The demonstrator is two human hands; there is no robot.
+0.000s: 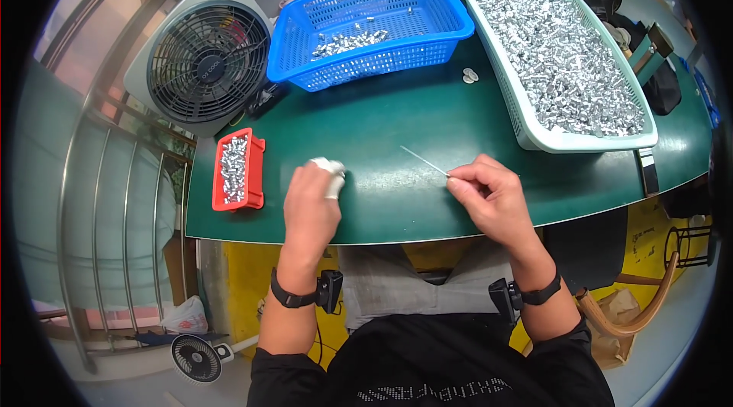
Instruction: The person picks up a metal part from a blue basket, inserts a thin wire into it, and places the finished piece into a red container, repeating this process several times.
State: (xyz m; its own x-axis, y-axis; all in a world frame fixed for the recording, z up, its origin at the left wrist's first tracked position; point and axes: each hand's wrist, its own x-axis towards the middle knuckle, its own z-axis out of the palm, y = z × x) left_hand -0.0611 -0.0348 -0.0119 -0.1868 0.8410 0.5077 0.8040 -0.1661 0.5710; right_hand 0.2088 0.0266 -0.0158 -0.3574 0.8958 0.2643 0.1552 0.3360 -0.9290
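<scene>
My right hand [495, 195] pinches a thin, pale rod [424, 159] between thumb and forefinger. The rod points up and to the left over the green table. On the left, my left hand [311, 199] is closed, with white covers [331, 172] on its fingertips. Whatever those fingers hold, if anything, is hidden. Nearest to it is a small red bin [257, 172] filled with small silver metal pieces [234, 170]. The two hands are well apart above the table.
Behind stands a blue basket [366, 58] with some silver pieces. A pale green basket [527, 128], heaped with them, is at the right. A black-and-white fan [208, 67] stands at the back left. Several small round pieces [469, 75] lie on the green table [382, 216].
</scene>
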